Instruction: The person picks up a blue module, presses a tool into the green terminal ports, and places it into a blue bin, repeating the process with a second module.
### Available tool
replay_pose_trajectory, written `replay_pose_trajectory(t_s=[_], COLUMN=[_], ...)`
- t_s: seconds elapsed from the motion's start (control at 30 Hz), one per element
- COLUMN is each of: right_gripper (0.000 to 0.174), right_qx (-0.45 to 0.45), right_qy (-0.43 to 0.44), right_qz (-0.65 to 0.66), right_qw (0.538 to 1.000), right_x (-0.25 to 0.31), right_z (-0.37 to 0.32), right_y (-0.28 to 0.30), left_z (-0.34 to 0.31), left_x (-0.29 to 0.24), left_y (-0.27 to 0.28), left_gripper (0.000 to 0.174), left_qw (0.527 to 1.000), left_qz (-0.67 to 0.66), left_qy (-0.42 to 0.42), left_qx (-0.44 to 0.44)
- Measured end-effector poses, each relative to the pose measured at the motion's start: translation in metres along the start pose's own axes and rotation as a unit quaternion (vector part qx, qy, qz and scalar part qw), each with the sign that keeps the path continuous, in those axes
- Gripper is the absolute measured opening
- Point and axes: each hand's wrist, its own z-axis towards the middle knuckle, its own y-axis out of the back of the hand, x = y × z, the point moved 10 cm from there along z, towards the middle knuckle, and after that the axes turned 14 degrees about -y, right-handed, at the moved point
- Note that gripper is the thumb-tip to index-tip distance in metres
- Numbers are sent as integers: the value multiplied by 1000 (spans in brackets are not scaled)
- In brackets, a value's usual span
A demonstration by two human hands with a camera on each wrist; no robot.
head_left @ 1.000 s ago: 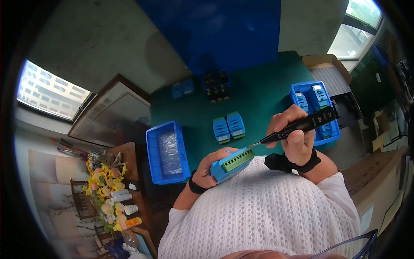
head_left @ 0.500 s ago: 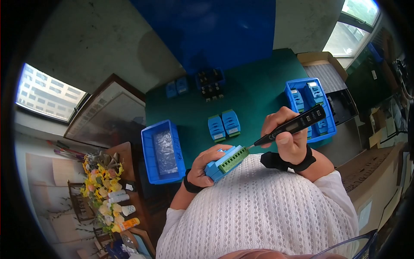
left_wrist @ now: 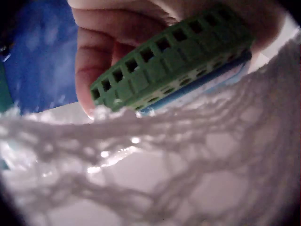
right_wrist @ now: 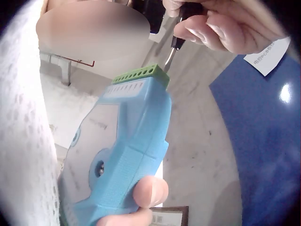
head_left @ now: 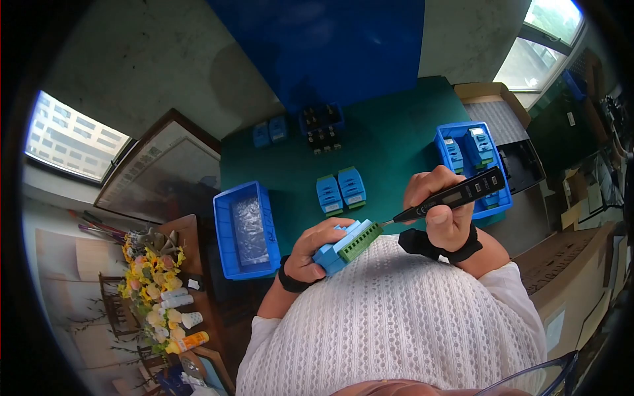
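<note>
My left hand grasps a light-blue, box-like plastic module, thumb on its near side and fingers round the rest, up in front of my white knitted top and near it. I grip it by the end away from the long green terminal block, I'd say so that the row of square openings is left uncovered and tilts towards my other side. From the left wrist much is hidden by knit, but those openings show clear of my fingers.

My right hand pinches a black pen-shaped tool with a small display window, thumb against fingers along the barrel, much as one holds a pen; that grip probably suits fine aiming. Its thin metal tip points down at the end corner of the green block. Whether it touches I cannot tell.

Beyond my hands, two similar blue modules stand side by side on the dark-green bench, within easy reach, I'd judge. On my left sits a blue plastic bin with clear film inside; on my right, another blue bin holds more modules, likely grouped so they stay together.
</note>
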Motion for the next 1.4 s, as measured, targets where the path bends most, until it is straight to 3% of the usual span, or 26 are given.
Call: replay_pose_trajectory(t_s=[0.43,0.63,0.73,0.93,1.03,1.13,1.4], right_gripper=[32,29,29,28,29,31,35], right_qx=[13,9,24,21,45,39,51], right_qy=[-12,-31,-17,-8,-15,-40,-9], right_qz=[-68,-13,-62,-34,-68,-70,-66], right_qw=[998,999,998,999,997,996,996], right_x=[-3,-2,-2,0,1,-4,3], right_z=[-1,-2,-2,-3,-3,-3,-4], right_y=[-6,-4,-10,-8,-14,-14,-16], left_z=[4,2,3,4,7,7,11], left_x=[-6,-6,-8,-9,-11,-10,-14], left_y=[0,-1,-2,-3,-6,-7,-9], left_gripper=[63,63,63,62,61,60,61], left_qw=[999,998,996,996,990,992,995], left_qz=[32,44,57,62,81,64,54], left_qy=[-27,-38,-49,-47,-61,-53,-48], left_qx=[27,34,41,52,94,90,75])
